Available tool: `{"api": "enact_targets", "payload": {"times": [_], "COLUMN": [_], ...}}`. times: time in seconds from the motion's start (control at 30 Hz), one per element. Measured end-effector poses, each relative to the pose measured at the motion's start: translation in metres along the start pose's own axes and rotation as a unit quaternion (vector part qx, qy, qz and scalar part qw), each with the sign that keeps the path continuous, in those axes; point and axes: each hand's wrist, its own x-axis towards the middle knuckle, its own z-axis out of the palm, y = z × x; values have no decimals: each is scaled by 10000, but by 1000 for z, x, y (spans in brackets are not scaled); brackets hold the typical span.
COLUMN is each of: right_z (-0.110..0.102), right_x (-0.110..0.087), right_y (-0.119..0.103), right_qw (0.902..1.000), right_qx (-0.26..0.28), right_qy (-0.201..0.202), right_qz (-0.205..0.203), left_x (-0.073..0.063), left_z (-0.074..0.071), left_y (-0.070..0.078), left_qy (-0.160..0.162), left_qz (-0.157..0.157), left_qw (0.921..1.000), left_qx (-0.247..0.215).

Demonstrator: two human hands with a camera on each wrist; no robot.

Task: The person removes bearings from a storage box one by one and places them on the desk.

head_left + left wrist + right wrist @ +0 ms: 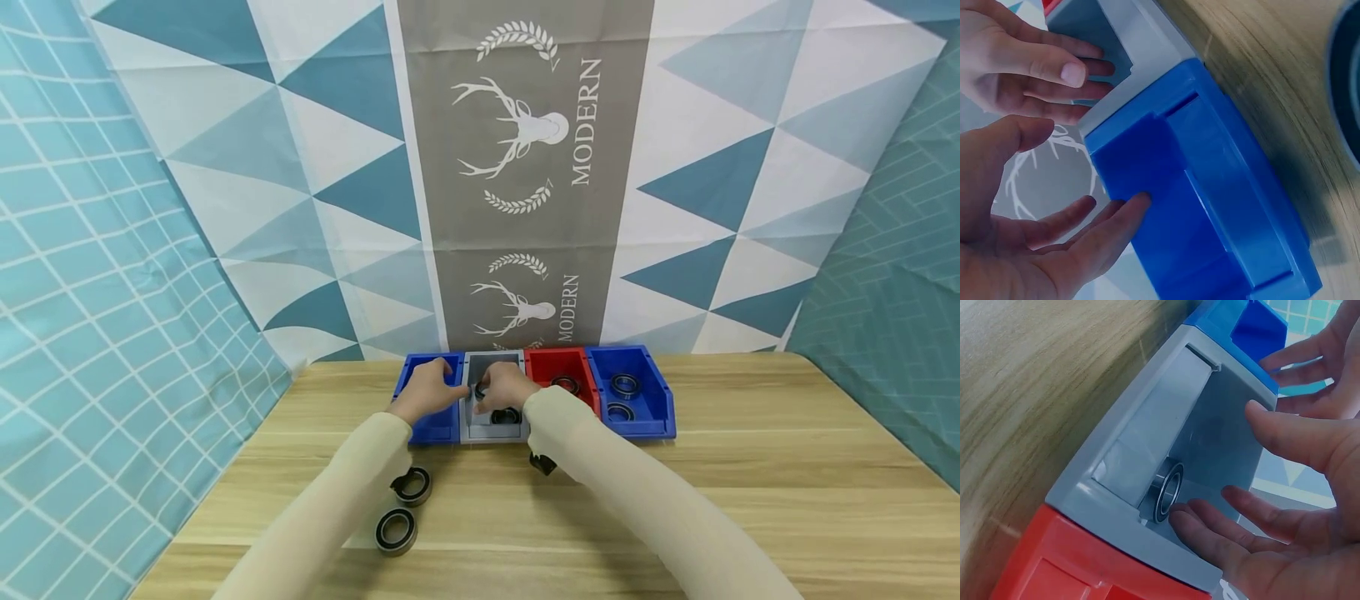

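Patterned cloth is hung behind a wooden table, on which bins are set side by side. Inside the grey bin a bearing is seen near the front wall; whether it is touched by the right hand cannot be told, the fingertips being just beside it. Nothing is seen held in that grip, which is spread with the thumb well apart. If only the bearing's edge were caught, it could be dropped or tipped against the wall. The left hand is held over the left blue bin, its grip likewise wide and unfilled, and the two hands might be bumped together in so tight a space. More bearings are contained in the red bin and the right blue bin. Two loose bearings are laid beside the left sleeve, by which they could be knocked if the arm were drawn back low.
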Motion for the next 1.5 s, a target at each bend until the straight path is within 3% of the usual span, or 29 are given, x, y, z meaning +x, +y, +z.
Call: {"api": "enact_targets", "payload": {"times": [0.2,0.73,0.83,0.97,1.13,1.23,1.5], "right_z": [-4,-9,-11,-13,-12,-10,-7], "right_x": [-1,-4,-3,-2,-2,-2,-3], "right_y": [-1,-6,-5,-3,-3,-5,-13], "right_qw": [10000,9994,9994,9992,9991,9993,9990], "right_qx": [-81,-194,-203,-297,-345,-331,-406], "right_qy": [8,-194,-240,-244,-233,-181,-87], "right_qz": [7,206,157,122,96,59,141], "left_x": [10,21,22,22,21,23,27], "left_z": [4,13,13,11,10,9,12], "left_y": [-1,-12,-14,-16,-21,-23,-18], "left_qy": [-49,-543,-540,-484,-632,-609,-484], "left_qz": [-121,-617,-701,-907,-1081,-1168,-1238], "left_qw": [9999,9913,9877,9777,9663,9641,9699], "left_qx": [-67,-1032,-1286,-1833,-2251,-2307,-2041]}}
